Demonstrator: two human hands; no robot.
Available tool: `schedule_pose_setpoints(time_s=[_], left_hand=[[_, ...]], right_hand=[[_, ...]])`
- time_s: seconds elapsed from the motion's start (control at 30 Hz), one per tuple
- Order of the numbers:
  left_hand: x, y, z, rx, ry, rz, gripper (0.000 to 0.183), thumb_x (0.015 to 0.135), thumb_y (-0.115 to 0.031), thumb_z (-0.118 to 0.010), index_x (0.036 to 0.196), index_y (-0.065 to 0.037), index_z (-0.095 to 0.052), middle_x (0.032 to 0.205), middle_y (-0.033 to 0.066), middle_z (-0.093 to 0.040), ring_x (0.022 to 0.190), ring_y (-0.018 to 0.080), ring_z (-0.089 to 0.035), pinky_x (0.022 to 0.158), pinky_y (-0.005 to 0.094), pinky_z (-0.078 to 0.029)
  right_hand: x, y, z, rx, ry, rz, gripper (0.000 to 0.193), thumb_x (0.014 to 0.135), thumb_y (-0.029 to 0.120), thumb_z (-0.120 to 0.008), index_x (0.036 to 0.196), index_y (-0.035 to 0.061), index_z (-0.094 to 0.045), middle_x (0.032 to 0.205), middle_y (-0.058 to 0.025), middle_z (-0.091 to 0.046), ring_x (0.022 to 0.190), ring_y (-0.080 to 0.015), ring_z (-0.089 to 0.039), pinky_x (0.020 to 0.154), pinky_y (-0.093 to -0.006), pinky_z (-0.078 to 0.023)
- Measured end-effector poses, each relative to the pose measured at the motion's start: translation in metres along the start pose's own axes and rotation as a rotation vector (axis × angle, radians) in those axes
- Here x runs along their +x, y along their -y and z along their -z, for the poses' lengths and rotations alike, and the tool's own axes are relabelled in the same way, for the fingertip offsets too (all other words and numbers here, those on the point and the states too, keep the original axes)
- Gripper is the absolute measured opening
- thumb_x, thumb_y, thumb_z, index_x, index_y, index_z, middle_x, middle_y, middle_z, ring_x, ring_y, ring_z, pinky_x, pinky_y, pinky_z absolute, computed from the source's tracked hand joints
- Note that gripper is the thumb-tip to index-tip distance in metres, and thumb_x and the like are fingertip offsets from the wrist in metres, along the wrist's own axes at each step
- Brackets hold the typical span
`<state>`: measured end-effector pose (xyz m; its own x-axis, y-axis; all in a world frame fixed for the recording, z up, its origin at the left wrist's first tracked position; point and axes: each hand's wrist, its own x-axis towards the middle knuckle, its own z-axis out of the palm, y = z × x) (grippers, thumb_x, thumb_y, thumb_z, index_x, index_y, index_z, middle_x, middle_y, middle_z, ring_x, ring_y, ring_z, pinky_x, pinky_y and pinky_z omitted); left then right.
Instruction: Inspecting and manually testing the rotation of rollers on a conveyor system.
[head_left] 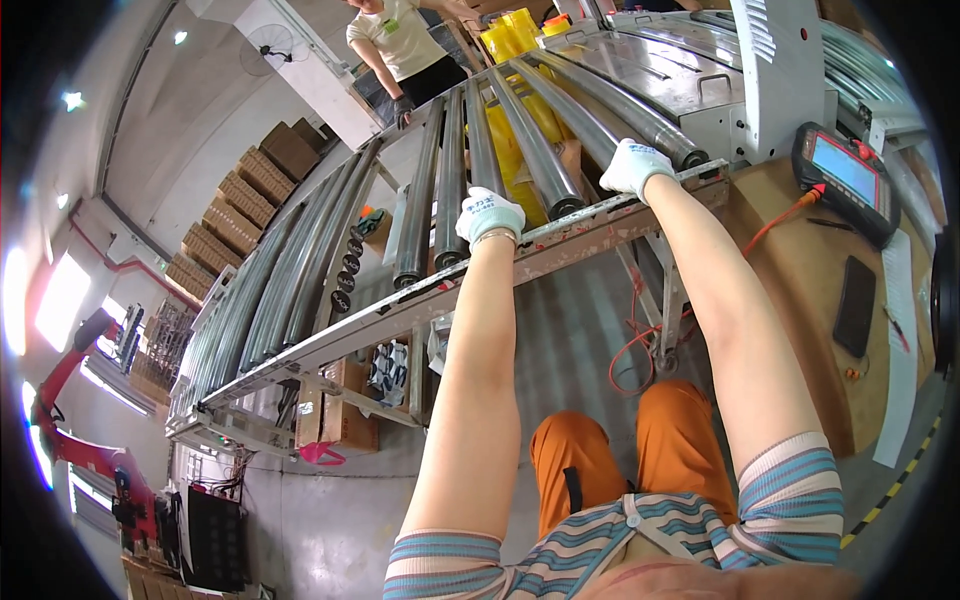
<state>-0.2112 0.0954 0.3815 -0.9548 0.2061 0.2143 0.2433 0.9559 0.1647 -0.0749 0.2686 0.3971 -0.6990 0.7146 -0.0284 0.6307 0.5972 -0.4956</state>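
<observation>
Both my hands wear white gloves with blue print and reach forward to a row of steel tubes lying side by side on a metal frame (590, 232). My left hand (490, 214) is closed over the near end of one steel tube (481, 140), whose end it hides. Farther right, my right hand (636, 168) is closed at the near end of another tube (568, 103). Between my hands lies a loose tube (536, 150), its dark end at the frame's near rail. Two more tubes rest just left of my left hand.
Many tubes (290, 270) fill the rack's left part. Across it stands a co-worker (405, 45) with a dark-gloved hand. At right, a brown table (790, 300) holds a control pendant (850, 180) and a black phone (855, 305). A red robot arm (85, 450) stands far left.
</observation>
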Motion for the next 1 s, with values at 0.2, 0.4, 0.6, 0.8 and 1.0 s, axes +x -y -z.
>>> schedule_pose_setpoints(time_s=[0.2,0.4,0.6,0.8,1.0], left_hand=[[-0.002,-0.001,0.011,-0.035,-0.154,-0.083,0.059,0.083,-0.032,-0.066,0.128,-0.001,-0.047,0.116,0.0141,-0.061,0.108,0.0304,-0.063,0.084,0.0440,-0.051],[-0.007,-0.001,0.008,0.005,-0.095,-0.035,0.072,0.080,-0.035,-0.065,0.138,-0.003,-0.039,0.131,0.0170,-0.054,0.118,0.0331,-0.057,0.093,0.0439,-0.049],[0.001,0.002,0.003,-0.066,0.027,0.024,0.070,0.075,-0.032,-0.066,0.135,-0.005,-0.043,0.131,0.0190,-0.055,0.120,0.0322,-0.056,0.098,0.0428,-0.047],[0.001,0.003,0.004,-0.103,0.102,0.042,0.069,0.079,-0.033,-0.068,0.135,-0.002,-0.040,0.128,0.0177,-0.056,0.118,0.0312,-0.058,0.096,0.0431,-0.048],[-0.002,0.001,0.008,-0.036,-0.100,-0.013,0.045,0.081,-0.031,-0.060,0.118,-0.006,-0.061,0.120,0.0159,-0.063,0.112,0.0314,-0.061,0.092,0.0427,-0.049]], right_hand=[[-0.005,0.002,0.002,-0.054,-0.031,0.015,0.040,0.072,0.024,-0.068,0.107,0.0041,-0.070,0.109,-0.0177,-0.069,0.104,-0.0324,-0.066,0.089,-0.0404,-0.051],[-0.006,0.002,0.000,-0.020,-0.057,0.001,0.040,0.072,0.026,-0.067,0.106,0.0043,-0.070,0.110,-0.0173,-0.069,0.105,-0.0329,-0.066,0.090,-0.0408,-0.050],[-0.002,0.001,-0.001,-0.020,-0.035,0.001,0.040,0.072,0.028,-0.067,0.106,0.0063,-0.071,0.109,-0.0167,-0.069,0.104,-0.0334,-0.066,0.090,-0.0409,-0.050],[-0.002,0.001,0.000,-0.022,-0.029,0.020,0.039,0.072,0.026,-0.067,0.105,0.0061,-0.071,0.109,-0.0173,-0.069,0.104,-0.0335,-0.066,0.089,-0.0415,-0.050],[-0.003,0.000,0.000,-0.048,-0.050,0.036,0.039,0.072,0.025,-0.066,0.105,0.0054,-0.071,0.108,-0.0179,-0.069,0.103,-0.0336,-0.066,0.088,-0.0416,-0.051]])
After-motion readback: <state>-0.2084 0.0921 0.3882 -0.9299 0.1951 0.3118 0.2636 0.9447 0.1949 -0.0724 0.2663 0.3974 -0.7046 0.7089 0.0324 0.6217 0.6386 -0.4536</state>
